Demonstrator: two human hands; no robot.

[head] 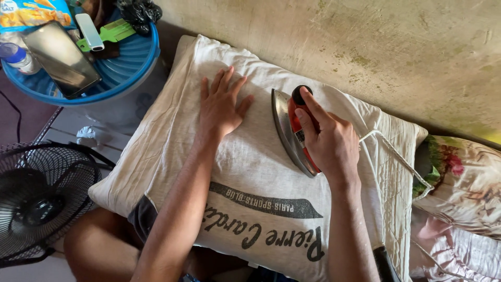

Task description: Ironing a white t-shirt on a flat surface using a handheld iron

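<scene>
Head view, looking down over the person's bent knee and both forearms. Nearest the camera lies the printed hem of a pale grey garment (261, 209) with dark lettering, spread flat over a cream pillow (156, 141) that serves as the pressing surface. The left hand (222, 104) rests palm down on the cloth, its fingers (225, 79) released and spread, holding nothing and pressing the fabric just left of the iron. The right hand (329, 141) is clenched around the handle of a red electric iron (292, 130); the index finger lies stretched along the top toward the black knob (the other fingers wrap the handle). The iron is tipped onto its side edge, so that the bright metal soleplate faces the left hand; its lower edge touches the garment, near the middle of the pillow. A white cord (396, 156) runs from the iron across the right end of the pillow.

To the left, on the floor, stands a black fan (42, 198), with a crumpled scrap of white paper (86, 136) just beyond it. To the right lies a floral cushion (464, 177), touching the pillow's end. Farther off, at upper left, a blue round tray (130, 68) carries a dark phone (62, 57), a white bar-shaped device (90, 31), a green comb (115, 32) and a small bottle (18, 57). A stained plaster wall (365, 47) closes the background.
</scene>
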